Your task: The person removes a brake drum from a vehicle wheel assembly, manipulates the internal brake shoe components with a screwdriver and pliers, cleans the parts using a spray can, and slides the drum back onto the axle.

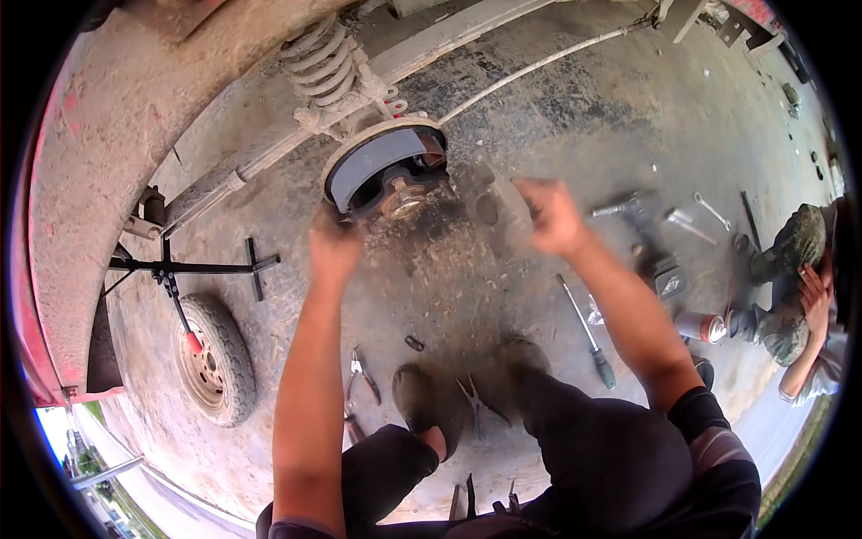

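Observation:
A round brake assembly [384, 171] hangs at the upper middle, with a curved grey lining along its upper inside and a greasy hub [406, 199] at its lower part. My left hand [335, 241] is at the assembly's lower left edge; its fingertips are dark and smeared, and whether they grip anything is hidden. Well to the right of the hub, my right hand [553, 217] is raised over the floor with fingers bent. Motion blurs it, and I cannot make out anything in it. Between the hands lies a dark, dirty patch of floor.
A coil spring [321, 65] rises behind the brake. At left are a black jack [193, 268] and a wheel [214, 359]. Pliers [479, 406], snap-ring pliers [361, 377], a screwdriver [588, 337], a power tool [642, 216] and a spray can [702, 326] surround me. Another person [799, 287] crouches at right.

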`<control>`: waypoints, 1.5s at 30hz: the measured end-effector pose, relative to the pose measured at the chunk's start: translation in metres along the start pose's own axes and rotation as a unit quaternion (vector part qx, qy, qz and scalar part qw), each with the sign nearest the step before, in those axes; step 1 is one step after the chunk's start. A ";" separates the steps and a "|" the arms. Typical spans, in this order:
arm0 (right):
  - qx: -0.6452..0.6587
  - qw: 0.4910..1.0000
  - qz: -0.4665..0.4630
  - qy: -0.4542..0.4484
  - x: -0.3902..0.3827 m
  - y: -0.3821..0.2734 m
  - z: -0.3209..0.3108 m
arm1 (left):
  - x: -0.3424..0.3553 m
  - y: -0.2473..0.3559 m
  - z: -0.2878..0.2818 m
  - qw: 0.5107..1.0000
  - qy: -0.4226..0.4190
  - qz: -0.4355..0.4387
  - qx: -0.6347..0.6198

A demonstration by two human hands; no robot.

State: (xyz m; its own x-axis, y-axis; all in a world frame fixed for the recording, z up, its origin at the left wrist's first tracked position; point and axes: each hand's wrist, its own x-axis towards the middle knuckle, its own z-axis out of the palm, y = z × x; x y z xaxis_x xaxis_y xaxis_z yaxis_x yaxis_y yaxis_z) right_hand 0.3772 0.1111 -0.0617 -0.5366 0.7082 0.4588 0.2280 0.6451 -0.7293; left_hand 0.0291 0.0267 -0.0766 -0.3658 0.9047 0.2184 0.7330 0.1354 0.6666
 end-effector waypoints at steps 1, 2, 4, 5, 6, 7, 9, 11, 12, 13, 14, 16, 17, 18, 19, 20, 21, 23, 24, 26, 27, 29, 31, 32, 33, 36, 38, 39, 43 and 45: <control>-0.019 1.000 0.013 -0.015 0.005 -0.004 0.001 | -0.001 -0.004 0.000 1.000 -0.008 0.004 -0.029; -0.039 0.998 0.027 -0.031 0.010 -0.006 0.001 | -0.002 -0.009 0.000 0.998 -0.014 0.007 -0.058; -0.045 0.996 0.064 -0.050 0.024 -0.002 0.004 | 0.002 0.000 0.003 0.993 -0.009 0.052 -0.103; -0.044 0.996 0.058 -0.043 0.022 0.000 0.004 | 0.001 0.011 0.003 0.997 -0.015 0.018 -0.074; -0.043 0.997 0.051 -0.037 0.015 0.004 0.002 | 0.000 0.025 0.002 0.999 -0.020 -0.015 -0.045; -0.049 0.997 0.046 -0.042 0.012 0.005 0.001 | 0.000 0.028 0.002 0.998 -0.021 -0.031 -0.041; -0.057 0.996 0.041 -0.054 0.006 0.000 0.001 | -0.005 0.026 0.002 0.997 -0.028 -0.047 -0.056; -0.054 0.993 0.088 -0.050 0.017 -0.006 0.010 | -0.008 0.015 0.008 0.994 -0.038 -0.044 -0.096; -0.074 0.993 0.062 -0.065 0.015 0.004 0.011 | -0.009 0.009 0.010 0.991 -0.046 -0.042 -0.116; -0.079 0.993 0.077 -0.049 0.009 0.005 0.011 | -0.005 0.004 0.007 0.989 -0.042 -0.041 -0.135; -0.083 0.992 0.090 -0.033 -0.003 0.001 0.012 | -0.003 -0.001 0.002 0.987 -0.038 -0.039 -0.153; -0.020 0.995 0.101 0.018 -0.021 -0.021 0.028 | -0.004 0.004 0.004 0.993 -0.044 -0.046 -0.104; 0.022 0.994 0.106 0.023 -0.034 -0.035 0.035 | -0.006 0.008 0.002 0.995 -0.044 -0.037 -0.087; 0.066 0.991 0.110 0.026 -0.047 -0.048 0.043 | -0.009 0.012 -0.001 0.996 -0.041 -0.027 -0.073; 0.059 0.991 0.121 -0.009 -0.059 -0.054 0.044 | -0.012 0.017 -0.004 0.997 -0.038 -0.009 -0.063; 0.054 0.989 0.129 -0.047 -0.069 -0.059 0.046 | -0.015 0.019 -0.013 0.998 -0.030 0.011 -0.051; 0.028 0.985 0.139 -0.097 -0.078 -0.061 0.050 | -0.018 0.020 -0.024 0.999 -0.019 0.030 -0.034; -0.018 0.974 0.148 -0.171 -0.090 -0.070 0.055 | -0.019 0.020 -0.043 0.997 -0.004 0.071 0.000; -0.034 0.970 0.140 -0.195 -0.089 -0.077 0.058 | -0.016 0.021 -0.052 0.995 0.000 0.093 0.020; -0.037 0.964 0.139 -0.223 -0.094 -0.079 0.063 | -0.007 0.024 -0.062 0.989 -0.011 0.135 0.056; -0.038 0.961 0.137 -0.237 -0.096 -0.080 0.065 | -0.002 0.028 -0.064 0.985 -0.020 0.154 0.073; -0.037 0.960 0.140 -0.240 -0.102 -0.077 0.068 | 0.011 0.031 -0.068 0.976 -0.045 0.186 0.106; -0.041 0.958 0.142 -0.247 -0.109 -0.070 0.068 | 0.020 0.032 -0.070 0.969 -0.069 0.205 0.122; -0.036 0.958 0.143 -0.246 -0.110 -0.069 0.069 | 0.024 0.031 -0.074 0.967 -0.077 0.208 0.128; -0.031 0.958 0.147 -0.245 -0.113 -0.067 0.069 | 0.024 0.029 -0.077 0.965 -0.086 0.208 0.131; -0.026 0.955 0.169 -0.241 -0.123 -0.054 0.061 | 0.019 0.048 -0.080 0.965 -0.091 0.201 0.143; -0.035 0.956 0.182 -0.227 -0.128 -0.054 0.057 | 0.015 0.066 -0.077 0.963 -0.091 0.202 0.153; -0.031 0.957 0.195 -0.213 -0.134 -0.052 0.058 | 0.014 0.071 -0.078 0.964 -0.083 0.198 0.159; -0.003 0.958 0.227 -0.176 -0.150 -0.042 0.068 | 0.010 0.062 -0.063 0.973 -0.074 0.169 0.136; 0.014 0.953 0.247 -0.176 -0.146 -0.047 0.070 | 0.016 0.044 -0.063 0.980 -0.077 0.150 0.106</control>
State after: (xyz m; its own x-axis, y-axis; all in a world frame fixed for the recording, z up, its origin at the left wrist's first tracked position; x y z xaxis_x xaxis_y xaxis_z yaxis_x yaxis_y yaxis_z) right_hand 0.3875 -0.0427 -0.1300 -0.6093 0.7806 -0.1391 0.5041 0.2461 -0.8278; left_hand 0.0196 0.0212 0.0014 -0.0370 0.9650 0.2598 0.9026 -0.0793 0.4231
